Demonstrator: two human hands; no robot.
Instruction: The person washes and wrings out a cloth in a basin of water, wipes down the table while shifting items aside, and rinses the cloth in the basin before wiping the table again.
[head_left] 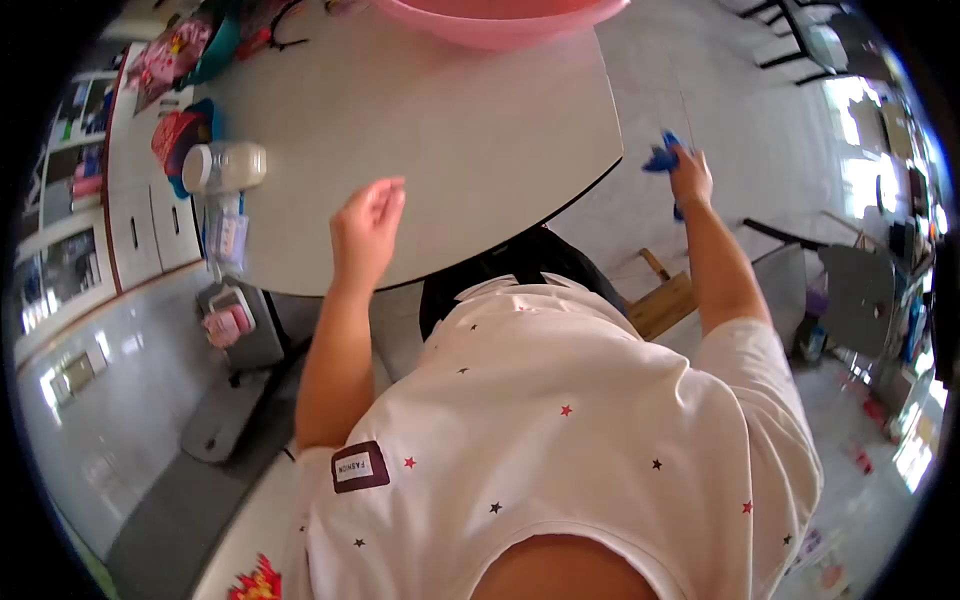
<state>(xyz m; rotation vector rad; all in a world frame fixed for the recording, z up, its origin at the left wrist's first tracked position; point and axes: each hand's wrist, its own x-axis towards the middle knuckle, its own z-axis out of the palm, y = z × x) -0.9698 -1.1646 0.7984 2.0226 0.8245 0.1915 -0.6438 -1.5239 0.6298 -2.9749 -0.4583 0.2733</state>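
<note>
Over the front part of the pale table, my left hand is raised with its fingers curled together, and nothing shows in it. Beyond the table's right edge, my right hand is closed on a small blue object, whose exact kind I cannot make out. A pink basin stands at the far edge of the table. To the left of my left hand, a clear jar with a white lid lies on its side, with a clear and blue packet just below it.
A red and blue cap-like item and a teal container are at the table's left. White cabinets line the left side. A wooden stool is near my right forearm. Chairs, one grey, stand on the right.
</note>
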